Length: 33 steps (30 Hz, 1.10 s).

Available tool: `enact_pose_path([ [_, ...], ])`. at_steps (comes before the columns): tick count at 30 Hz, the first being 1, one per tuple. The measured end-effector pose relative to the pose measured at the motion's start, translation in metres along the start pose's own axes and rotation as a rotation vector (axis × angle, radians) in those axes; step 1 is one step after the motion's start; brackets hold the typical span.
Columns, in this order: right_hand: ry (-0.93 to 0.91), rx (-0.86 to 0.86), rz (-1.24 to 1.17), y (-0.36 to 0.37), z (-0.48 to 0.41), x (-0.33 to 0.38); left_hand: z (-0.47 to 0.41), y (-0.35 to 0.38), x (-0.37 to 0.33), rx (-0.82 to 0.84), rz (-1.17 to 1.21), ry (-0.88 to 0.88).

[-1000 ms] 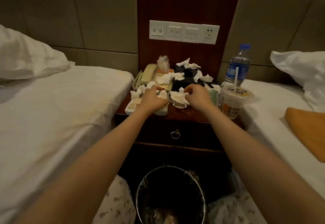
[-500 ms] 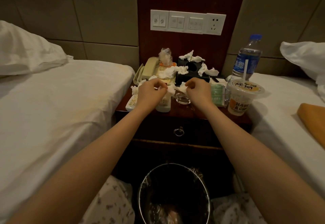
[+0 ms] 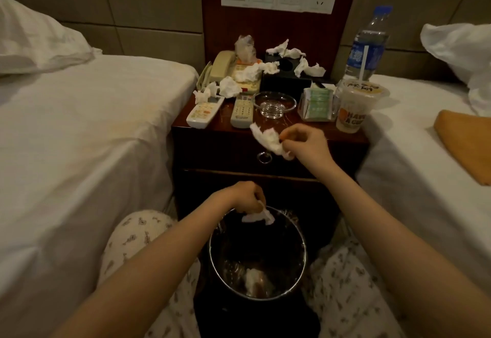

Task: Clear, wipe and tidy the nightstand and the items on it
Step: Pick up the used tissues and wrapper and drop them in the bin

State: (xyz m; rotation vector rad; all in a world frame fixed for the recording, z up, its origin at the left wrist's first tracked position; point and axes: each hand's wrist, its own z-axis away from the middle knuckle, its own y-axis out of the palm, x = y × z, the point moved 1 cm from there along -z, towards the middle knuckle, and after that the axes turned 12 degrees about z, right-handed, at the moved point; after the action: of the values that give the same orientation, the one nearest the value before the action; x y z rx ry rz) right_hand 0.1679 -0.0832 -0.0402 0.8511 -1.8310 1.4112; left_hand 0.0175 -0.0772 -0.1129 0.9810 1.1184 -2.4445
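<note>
My left hand pinches a crumpled white tissue right over the rim of the lined waste bin on the floor. My right hand holds another crumpled tissue in front of the dark wooden nightstand, above its drawer ring. On the nightstand lie several more used tissues, two remote controls, a beige telephone, an empty glass ashtray, a black tissue box and a green card holder.
A lidded drink cup with a straw and a water bottle stand at the nightstand's right edge. White beds flank it on both sides. An orange cloth lies on the right bed. Wall switches are above.
Both hands lifted tissues off the nightstand and drew back toward me. The left hand dropped down to the bin; the right stopped at the nightstand's front. The ashtray now holds no tissue.
</note>
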Motion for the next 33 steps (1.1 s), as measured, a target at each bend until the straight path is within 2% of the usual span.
enact_pose_path([
  [2,0.095,0.21,0.089,0.005,0.006,-0.012,0.0,0.003,0.005,0.046,-0.092,-0.088],
  [5,0.24,0.525,0.245,0.011,0.013,-0.027,0.006,-0.01,0.004,-0.019,-0.135,-0.106],
  [11,0.351,0.771,0.347,0.031,0.014,-0.04,0.021,-0.064,-0.011,-0.238,-0.041,-0.058],
  [13,0.314,0.803,0.464,0.034,0.01,-0.036,0.026,-0.083,-0.017,-0.316,0.022,-0.004],
  [16,0.183,0.707,0.542,0.034,-0.004,-0.016,0.036,-0.111,-0.031,-0.442,0.083,0.103],
  [20,0.073,0.512,0.39,0.023,-0.032,0.031,0.045,-0.149,-0.047,-0.725,0.004,0.229],
  [23,0.013,0.321,0.323,0.014,-0.06,0.064,0.04,-0.174,-0.051,-0.89,-0.033,0.237],
  [28,-0.149,0.003,0.436,0.011,-0.106,0.091,0.011,-0.201,-0.041,-0.865,-0.082,0.132],
  [33,-0.181,-0.161,0.635,0.002,-0.151,0.082,-0.021,-0.208,-0.031,-0.796,-0.215,0.084],
])
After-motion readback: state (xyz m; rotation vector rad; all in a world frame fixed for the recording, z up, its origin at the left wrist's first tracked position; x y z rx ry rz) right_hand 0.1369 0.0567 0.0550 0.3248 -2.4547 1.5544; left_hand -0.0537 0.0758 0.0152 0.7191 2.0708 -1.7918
